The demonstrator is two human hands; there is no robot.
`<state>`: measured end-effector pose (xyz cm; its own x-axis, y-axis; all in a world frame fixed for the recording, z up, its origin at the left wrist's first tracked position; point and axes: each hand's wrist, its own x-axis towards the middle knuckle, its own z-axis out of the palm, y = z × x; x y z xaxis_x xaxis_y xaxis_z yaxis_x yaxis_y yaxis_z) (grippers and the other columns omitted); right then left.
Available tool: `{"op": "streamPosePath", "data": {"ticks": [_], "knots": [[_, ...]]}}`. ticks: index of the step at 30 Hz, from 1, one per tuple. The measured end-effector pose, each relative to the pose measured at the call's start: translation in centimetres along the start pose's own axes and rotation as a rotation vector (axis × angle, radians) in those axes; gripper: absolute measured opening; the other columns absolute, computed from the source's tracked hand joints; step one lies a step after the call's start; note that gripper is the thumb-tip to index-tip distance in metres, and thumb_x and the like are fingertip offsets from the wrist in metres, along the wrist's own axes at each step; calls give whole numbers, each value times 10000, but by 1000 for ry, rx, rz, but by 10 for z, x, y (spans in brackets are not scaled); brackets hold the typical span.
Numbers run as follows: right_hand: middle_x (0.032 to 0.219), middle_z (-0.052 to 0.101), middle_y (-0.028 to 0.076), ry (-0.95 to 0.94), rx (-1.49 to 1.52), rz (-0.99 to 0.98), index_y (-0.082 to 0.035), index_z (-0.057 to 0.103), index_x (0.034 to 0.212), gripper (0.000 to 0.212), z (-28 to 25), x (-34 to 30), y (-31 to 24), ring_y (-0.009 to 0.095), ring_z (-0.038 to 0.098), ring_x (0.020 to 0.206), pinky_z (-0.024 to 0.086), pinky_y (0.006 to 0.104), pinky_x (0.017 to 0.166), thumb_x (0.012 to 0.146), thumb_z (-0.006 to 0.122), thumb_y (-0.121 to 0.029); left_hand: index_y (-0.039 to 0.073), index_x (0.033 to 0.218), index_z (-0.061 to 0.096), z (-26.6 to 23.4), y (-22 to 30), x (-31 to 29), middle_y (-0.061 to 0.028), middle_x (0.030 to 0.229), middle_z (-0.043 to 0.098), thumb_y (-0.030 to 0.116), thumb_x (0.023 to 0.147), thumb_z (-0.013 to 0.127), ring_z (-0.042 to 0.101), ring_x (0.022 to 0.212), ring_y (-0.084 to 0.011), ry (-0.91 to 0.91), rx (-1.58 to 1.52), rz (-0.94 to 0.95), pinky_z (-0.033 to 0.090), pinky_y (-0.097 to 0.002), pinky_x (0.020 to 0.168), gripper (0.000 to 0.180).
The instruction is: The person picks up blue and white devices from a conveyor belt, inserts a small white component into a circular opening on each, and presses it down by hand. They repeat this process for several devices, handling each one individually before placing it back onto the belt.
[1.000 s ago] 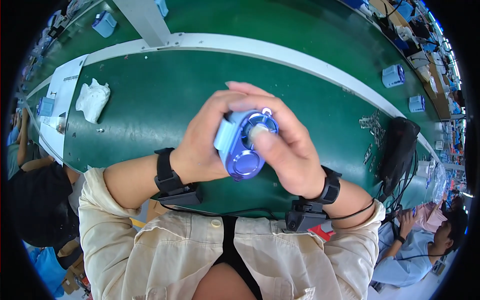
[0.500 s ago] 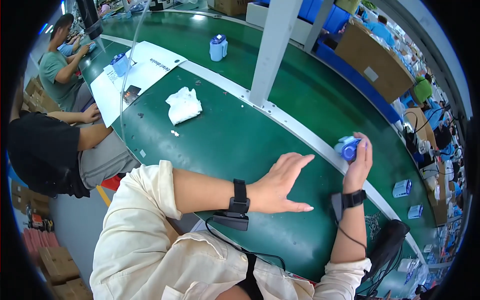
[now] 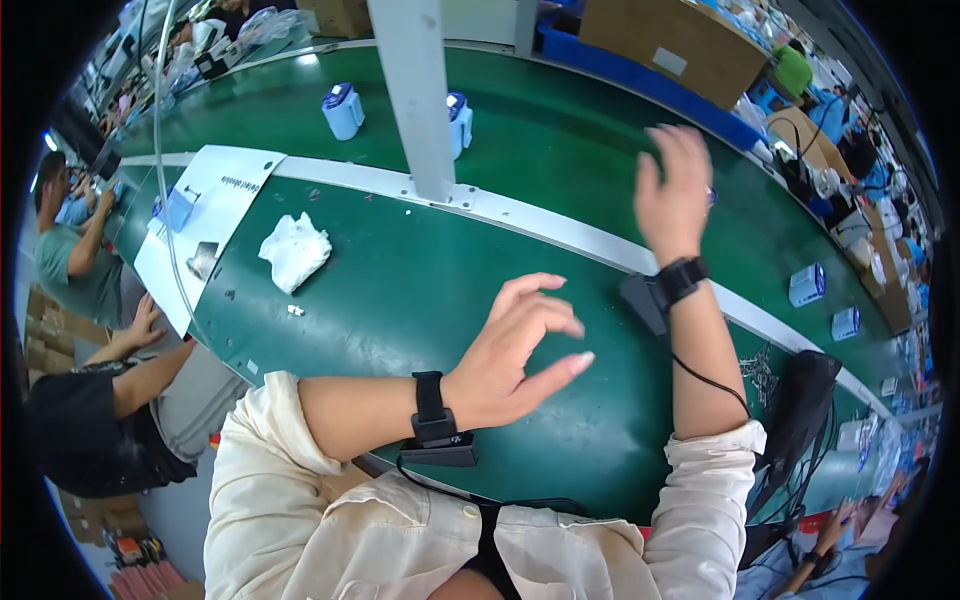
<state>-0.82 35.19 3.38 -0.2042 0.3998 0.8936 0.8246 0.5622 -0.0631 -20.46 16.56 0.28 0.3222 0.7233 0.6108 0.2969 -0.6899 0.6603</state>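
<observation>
My right hand (image 3: 675, 200) is stretched out over the far green strip beyond the pale rail, its fingers extended and slightly blurred by motion. Just a sliver of a blue device (image 3: 711, 197) shows past the edge of this hand; the rest is hidden, and I cannot tell whether they touch. Nearer to me, my left hand (image 3: 515, 350) hovers above the green tabletop (image 3: 390, 310), palm side down. Its fingers are loosely curled and apart, with nothing in them. Both wrists wear black straps with small black boxes and cables.
Blue devices (image 3: 343, 112) stand on the strip, one partly behind the white post (image 3: 415, 100). Two more (image 3: 807, 285) sit at the right. A crumpled white cloth (image 3: 295, 252) and white sheet (image 3: 205, 220) lie left. A black pouch (image 3: 800, 400) lies beside metal pieces. People sit nearby.
My right hand, earlier around a blue device near the rail, has reached farther over the strip with its fingers extended. My left hand has drawn slightly back. The whole view has shifted.
</observation>
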Motion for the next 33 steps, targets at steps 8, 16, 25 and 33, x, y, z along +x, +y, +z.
{"op": "streamPosePath", "data": {"ticks": [8, 16, 25, 33], "knots": [[1063, 664, 139, -398, 516, -40, -90, 640, 1125, 312, 58, 20, -121, 324, 627, 1012, 509, 389, 884, 814, 655, -112, 8, 1021, 626, -9, 8, -1, -86, 775, 595, 111, 909, 604, 610, 828, -272, 12, -146, 159, 463, -437, 878, 154], [1365, 489, 199, -583, 563, 301, -11, 418, 1389, 729, 146, 56, -116, 297, 531, 1206, 430, 359, 1017, 774, 754, -211, -18, 1263, 451, -12, 13, -2, -133, 918, 592, 92, 858, 659, 587, 866, -264, 89, -189, 73, 459, -404, 873, 468], [1334, 519, 159, -1150, 1426, 396, -9, 267, 1473, 900, -3, 29, -57, 206, 513, 1219, 405, 328, 1038, 708, 741, 7, 8, 1382, 332, -12, 8, 2, -209, 1229, 448, 148, 763, 777, 470, 1135, -338, 446, 129, -65, 361, -419, 1012, 775], [1377, 491, 171, -1419, 1735, 323, 34, 246, 1470, 909, -131, -12, -75, 250, 488, 1265, 354, 369, 1081, 711, 742, -24, 0, 1457, 281, -14, -1, 11, -182, 1313, 497, 185, 703, 849, 318, 1363, -282, -325, -844, -192, 234, -429, 1133, 962]]}}
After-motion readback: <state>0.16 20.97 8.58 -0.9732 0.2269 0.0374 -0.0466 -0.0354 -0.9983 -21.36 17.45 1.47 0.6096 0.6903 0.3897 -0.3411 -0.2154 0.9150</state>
